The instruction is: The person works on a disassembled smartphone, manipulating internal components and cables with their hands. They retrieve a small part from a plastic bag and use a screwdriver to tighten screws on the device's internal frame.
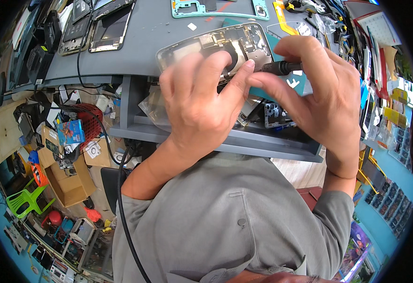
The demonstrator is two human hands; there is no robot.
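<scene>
An opened smartphone (pixel 258 45) lies tilted on the grey bench, its inner boards and parts bare. My left hand (pixel 197 96) is curled over its near edge, gripping it, the fingers on the phone and the thumb stretched towards the right. From the other side my right hand (pixel 326 89) holds a black screwdriver-like tool (pixel 284 68) between thumb and fingers. It points left, low over the phone's lower right part. The tool's tip is hidden near my left thumb. A teal mat (pixel 299 84) shows beneath the phone and the right hand.
Below the bench edge, an open drawer (pixel 263 146) holds clear bags and a phone back part (pixel 274 115). A teal phone frame (pixel 220 16) and a yellow flex cable (pixel 284 19) lie behind. Phone screens (pixel 112 30) rest at left. A black cable (pixel 120 188) hangs beside my left arm.
</scene>
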